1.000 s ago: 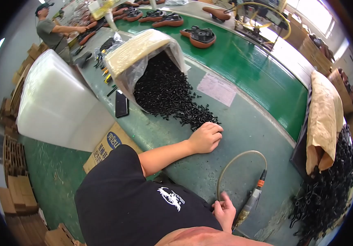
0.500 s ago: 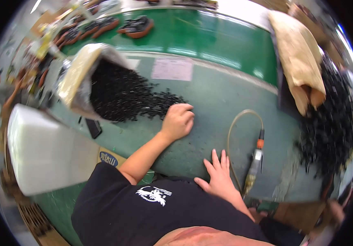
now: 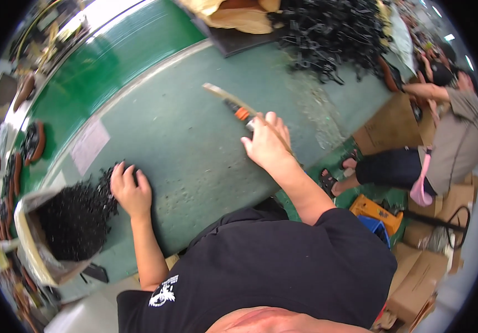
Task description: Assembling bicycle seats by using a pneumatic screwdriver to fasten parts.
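Loose small black pieces [image 3: 72, 222] fill a plastic-lined box [image 3: 26, 222] tipped on its side and spill onto the green tabletop [image 3: 189, 144]. At the right edge of that spill lies my left hand [image 3: 132, 193], fingers bent and somewhat apart, fingertips touching the pieces; no held piece shows. Farther right, my right hand [image 3: 269, 143] is closed over the body of a slim hand-held air tool [image 3: 242, 114] with a black end and an orange band. Most of its body is hidden under my palm. A clear hose [image 3: 233, 99] arches over the tool and passes across my fingers.
A heap of black strap-like parts [image 3: 333, 39] and a paper sack [image 3: 233, 16] lie at the far side. Beyond a pale strip runs a shiny green surface [image 3: 111, 61] bearing shoes [image 3: 32, 143]. A paper sheet [image 3: 90, 145] lies leftward. Another person [image 3: 450, 139] stands at right.
My view has swung to the right. The right hand, earlier flat on the tabletop beside the air tool, is now on it. My left hand stays by the spilled pieces, its fingers less curled.
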`<state>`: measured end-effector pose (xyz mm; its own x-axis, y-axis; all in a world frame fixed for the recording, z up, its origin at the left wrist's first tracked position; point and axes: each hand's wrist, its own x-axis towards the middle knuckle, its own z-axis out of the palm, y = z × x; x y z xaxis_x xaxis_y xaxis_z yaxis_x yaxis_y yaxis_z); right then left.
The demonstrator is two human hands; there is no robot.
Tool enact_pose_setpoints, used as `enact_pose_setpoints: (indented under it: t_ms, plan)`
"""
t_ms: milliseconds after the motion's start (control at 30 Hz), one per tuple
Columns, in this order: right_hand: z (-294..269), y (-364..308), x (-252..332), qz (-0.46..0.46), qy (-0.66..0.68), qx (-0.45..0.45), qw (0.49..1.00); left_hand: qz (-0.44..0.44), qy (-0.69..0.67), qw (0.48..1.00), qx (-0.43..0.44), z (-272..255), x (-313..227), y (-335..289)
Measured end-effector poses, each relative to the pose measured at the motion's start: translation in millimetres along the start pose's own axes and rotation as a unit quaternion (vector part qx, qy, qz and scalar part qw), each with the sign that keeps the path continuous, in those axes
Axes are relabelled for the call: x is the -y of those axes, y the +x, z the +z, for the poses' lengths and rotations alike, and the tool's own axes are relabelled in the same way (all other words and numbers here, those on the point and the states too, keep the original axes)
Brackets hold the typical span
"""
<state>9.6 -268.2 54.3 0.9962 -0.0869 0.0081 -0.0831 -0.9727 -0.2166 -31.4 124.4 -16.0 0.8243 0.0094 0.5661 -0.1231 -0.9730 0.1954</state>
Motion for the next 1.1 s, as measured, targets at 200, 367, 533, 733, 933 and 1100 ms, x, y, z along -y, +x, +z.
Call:
enact_pose_setpoints:
  t_ms: [200,367,533,733,933,1100]
  plan:
    - [16,0,-21,-0.052,-0.017,-0.036,0.998,-0.034,0.113,0.993,0.019,-13,36,3]
    - [15,-6,-22,-0.046,0.008,-0.086,0.995,-0.052,0.047,0.997,0.027,-1,59,6]
    - [20,-7,-25,-0.07,0.015,-0.146,0.987,-0.064,0.095,0.992,0.044,3,52,5]
    - [19,-8,-23,-0.079,0.01,-0.16,0.984,-0.071,0.104,0.991,0.047,3,48,6]
    - [19,-11,-23,-0.082,0.016,-0.183,0.98,-0.076,0.106,0.99,0.048,4,49,4]
    - [23,-11,-23,-0.082,0.006,-0.186,0.979,-0.073,0.106,0.99,0.052,5,53,3]
